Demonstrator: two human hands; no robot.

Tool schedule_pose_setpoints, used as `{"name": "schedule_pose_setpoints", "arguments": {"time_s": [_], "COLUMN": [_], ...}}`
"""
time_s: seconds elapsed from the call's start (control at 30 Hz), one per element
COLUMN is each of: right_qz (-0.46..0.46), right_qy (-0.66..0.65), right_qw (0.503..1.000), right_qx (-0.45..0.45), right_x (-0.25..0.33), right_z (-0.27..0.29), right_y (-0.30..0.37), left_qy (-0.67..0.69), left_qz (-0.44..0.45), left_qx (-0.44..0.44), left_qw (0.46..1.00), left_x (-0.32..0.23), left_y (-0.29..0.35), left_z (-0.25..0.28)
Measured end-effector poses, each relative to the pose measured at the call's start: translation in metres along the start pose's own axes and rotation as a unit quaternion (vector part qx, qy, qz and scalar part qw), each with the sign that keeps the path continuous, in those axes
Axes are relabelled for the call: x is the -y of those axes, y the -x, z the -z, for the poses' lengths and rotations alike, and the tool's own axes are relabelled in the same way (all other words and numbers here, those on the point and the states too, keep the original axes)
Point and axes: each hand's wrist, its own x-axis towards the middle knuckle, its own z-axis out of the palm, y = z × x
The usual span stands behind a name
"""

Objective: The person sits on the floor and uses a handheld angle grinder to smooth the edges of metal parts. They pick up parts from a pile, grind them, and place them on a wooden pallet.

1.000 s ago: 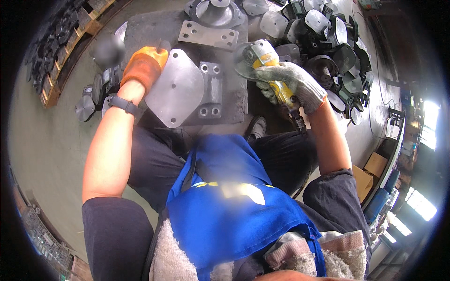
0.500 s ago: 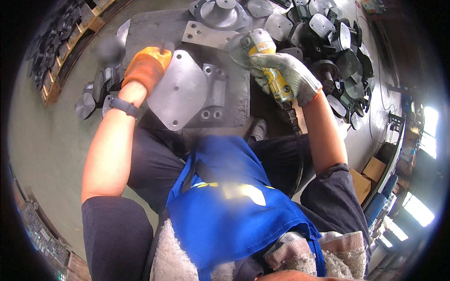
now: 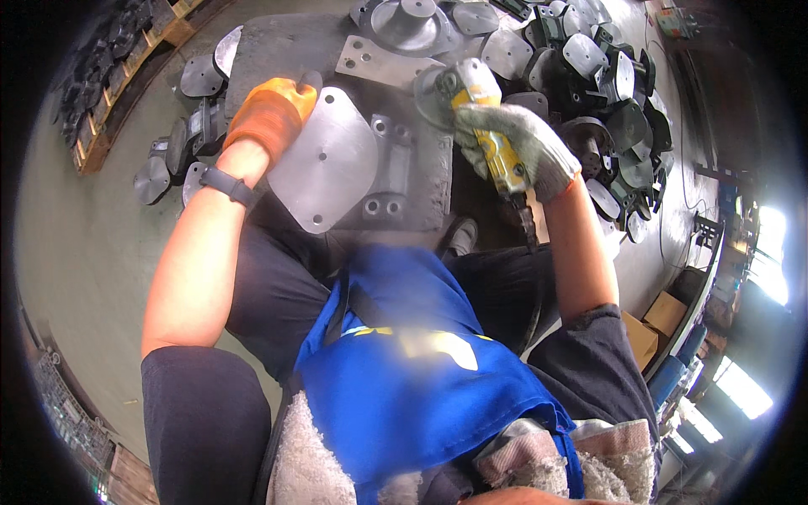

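Note:
My left hand (image 3: 271, 119), in an orange glove, is closed on the upper left edge of a lozenge-shaped steel plate (image 3: 328, 172) with small holes. The plate leans tilted over the work table (image 3: 278, 50). Beside it to the right is a steel block with bolt holes (image 3: 394, 160); whether the two are joined is hidden. My right hand (image 3: 530, 147), in a grey-white glove, is wrapped round the body of a yellow angle grinder (image 3: 498, 156). The grinder's disc (image 3: 433, 97) is at the table's right side, apart from the lozenge plate. Its cord hangs down toward my leg.
A flat plate with holes (image 3: 379, 63) and a round flanged part (image 3: 406, 25) lie at the table's far side. Metal parts are heaped at the right (image 3: 623, 126), with several more at the left (image 3: 202, 118). A loaded wooden pallet (image 3: 118, 93) stands far left.
The view has shifted slightly, so the table and parts appear a little to the right. Both hands keep their holds; the grinder's disc stays apart from the lozenge plate.

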Motion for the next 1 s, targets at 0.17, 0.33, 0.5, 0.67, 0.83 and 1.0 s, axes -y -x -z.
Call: {"name": "schedule_pose_setpoints", "arguments": {"time_s": [0.17,0.33,0.5,0.67,0.83,1.0], "right_qz": [-0.028,0.029,-0.007,0.006,0.005,0.014], "right_qy": [0.058,-0.005,0.103,0.036,0.015,0.027], "right_qw": [0.998,0.999,0.995,0.999,1.0,0.998], "right_qx": [0.0,0.022,0.002,0.005,0.009,0.05], "right_x": [-0.006,-0.007,0.01,0.002,0.004,0.002], "right_z": [0.013,0.015,0.015,0.02,0.029,0.029], "right_y": [0.005,0.031,0.019,0.015,0.028,0.015], "left_qy": [-0.02,-0.008,0.008,0.018,0.004,0.011], "left_qz": [-0.009,-0.02,-0.021,-0.013,-0.027,-0.024], "left_qx": [-0.005,-0.02,-0.014,-0.011,-0.017,-0.03], "left_qw": [1.0,1.0,1.0,1.0,0.999,0.999], "left_x": [0.0,0.005,0.0,0.0,0.005,0.005], "left_y": [0.0,-0.002,0.003,0.001,-0.003,-0.004], "left_z": [-0.003,-0.006,0.0,-0.003,-0.007,-0.007]}}
